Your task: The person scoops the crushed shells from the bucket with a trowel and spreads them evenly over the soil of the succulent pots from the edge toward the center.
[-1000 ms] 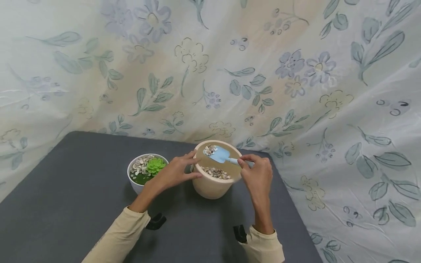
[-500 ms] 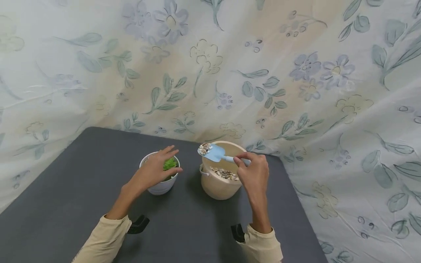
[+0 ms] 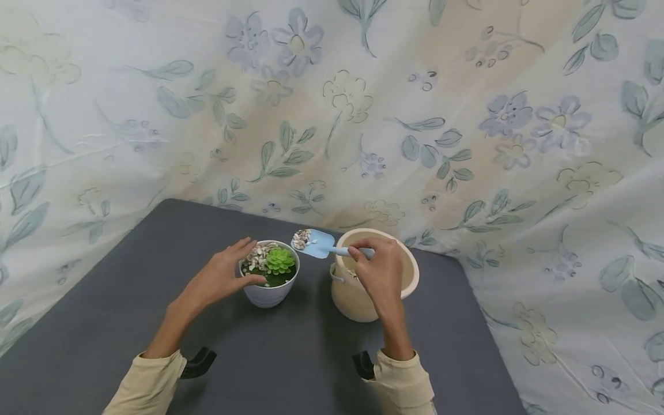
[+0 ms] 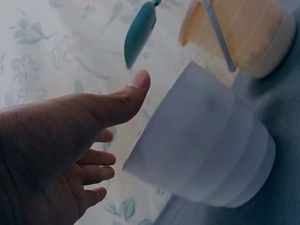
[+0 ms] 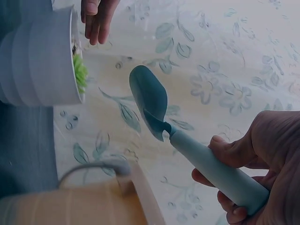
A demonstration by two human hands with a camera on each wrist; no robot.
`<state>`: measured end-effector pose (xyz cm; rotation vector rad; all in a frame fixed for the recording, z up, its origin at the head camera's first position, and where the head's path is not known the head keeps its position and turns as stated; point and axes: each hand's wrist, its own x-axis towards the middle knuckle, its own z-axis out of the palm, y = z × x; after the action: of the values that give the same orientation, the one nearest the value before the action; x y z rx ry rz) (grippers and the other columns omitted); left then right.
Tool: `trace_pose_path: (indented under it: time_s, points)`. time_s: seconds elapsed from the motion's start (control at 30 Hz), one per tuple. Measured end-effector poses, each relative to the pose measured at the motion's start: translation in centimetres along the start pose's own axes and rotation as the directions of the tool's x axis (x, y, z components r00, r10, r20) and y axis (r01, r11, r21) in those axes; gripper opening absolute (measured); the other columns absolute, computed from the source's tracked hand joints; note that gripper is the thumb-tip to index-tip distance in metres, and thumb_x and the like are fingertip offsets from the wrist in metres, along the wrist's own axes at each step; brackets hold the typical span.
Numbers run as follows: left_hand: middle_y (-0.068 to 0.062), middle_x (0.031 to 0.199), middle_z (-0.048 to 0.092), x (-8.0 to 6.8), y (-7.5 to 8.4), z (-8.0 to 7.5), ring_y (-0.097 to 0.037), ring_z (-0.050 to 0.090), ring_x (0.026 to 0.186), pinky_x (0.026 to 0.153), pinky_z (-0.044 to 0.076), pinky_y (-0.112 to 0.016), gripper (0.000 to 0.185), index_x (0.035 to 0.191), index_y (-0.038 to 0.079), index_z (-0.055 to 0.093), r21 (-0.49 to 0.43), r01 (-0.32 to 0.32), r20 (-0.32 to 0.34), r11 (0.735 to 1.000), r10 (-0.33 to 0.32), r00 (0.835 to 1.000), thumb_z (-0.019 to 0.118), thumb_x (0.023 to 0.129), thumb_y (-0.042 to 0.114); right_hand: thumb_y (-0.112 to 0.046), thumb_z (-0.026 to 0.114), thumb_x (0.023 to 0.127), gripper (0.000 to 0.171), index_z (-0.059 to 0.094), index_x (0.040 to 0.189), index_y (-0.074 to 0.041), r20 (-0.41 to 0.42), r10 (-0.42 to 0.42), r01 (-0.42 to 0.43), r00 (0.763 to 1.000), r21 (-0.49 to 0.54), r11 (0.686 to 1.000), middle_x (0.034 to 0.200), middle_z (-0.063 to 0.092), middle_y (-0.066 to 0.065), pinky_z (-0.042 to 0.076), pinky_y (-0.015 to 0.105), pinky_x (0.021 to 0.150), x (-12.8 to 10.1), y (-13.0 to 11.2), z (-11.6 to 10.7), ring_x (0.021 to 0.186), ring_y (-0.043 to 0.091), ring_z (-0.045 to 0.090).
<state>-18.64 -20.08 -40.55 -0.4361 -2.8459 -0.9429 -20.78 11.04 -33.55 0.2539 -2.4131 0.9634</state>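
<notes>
My right hand (image 3: 381,271) grips the handle of a light blue trowel (image 3: 320,244), its blade level and carrying small pebbles (image 3: 301,239) at the tip. The blade hangs between a beige bucket (image 3: 358,300) and a white ribbed pot (image 3: 268,295), close to the pot's right rim. In the pot a green succulent (image 3: 280,260) stands beside pale pebbles, with dark green moss in front. My left hand (image 3: 220,276) is at the pot's left side, fingers spread and thumb in front of the rim. In the left wrist view its thumb (image 4: 136,86) shows apart from the pot wall.
Both pot and bucket stand on a dark grey table (image 3: 280,357). A thin handle (image 3: 336,274) hangs on the bucket's left side. Behind the table hangs a floral cloth (image 3: 290,132). A black strap piece (image 3: 198,363) sits at each wrist.
My left hand has left the bucket's rim and moved left to the pot. The right hand has carried the loaded trowel left, out from over the bucket. The head view has shifted left.
</notes>
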Motion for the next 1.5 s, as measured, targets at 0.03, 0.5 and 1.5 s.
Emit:
trace_pose_path:
  time_s: [0.03,0.5,1.5]
  points:
    - [-0.032,0.166,0.032,-0.1,-0.1,0.0,-0.059,0.036,0.148,0.112,0.039,-0.074,0.092,0.161,-0.001,0.037,0.004,0.007,0.002,1.0,-0.007,1.0,0.079,0.092,0.043,-0.006,0.085,0.084,0.003,0.084,0.088,-0.006,-0.001,-0.016,0.016,1.0,0.005,1.0,0.09,0.082,0.01,0.053,0.047,0.087,0.1,-0.1,0.3,0.1,0.034,0.069]
    - [-0.034,0.164,0.034,-1.4,-1.7,0.4,-0.055,0.038,0.149,0.116,0.04,-0.069,0.1,0.159,-0.01,0.033,-0.045,0.084,0.015,0.995,-0.083,0.996,0.08,0.091,0.046,-0.007,0.086,0.084,0.003,0.083,0.086,-0.006,0.131,-0.117,0.117,0.984,0.006,0.993,0.082,0.077,0.007,0.039,0.032,0.074,-0.3,-2.3,5.0,0.081,0.023,0.05]
    - [-0.034,0.162,0.038,-0.2,-2.0,-0.1,-0.057,0.041,0.146,0.113,0.042,-0.07,0.098,0.156,-0.006,0.042,-0.017,0.088,0.054,0.996,-0.087,0.995,0.087,0.084,0.042,-0.004,0.076,0.093,0.013,0.083,0.093,-0.014,-0.012,-0.821,0.743,0.571,-0.419,0.522,0.103,0.078,0.003,0.053,0.035,0.088,-1.7,-3.5,6.9,0.101,0.023,0.061]
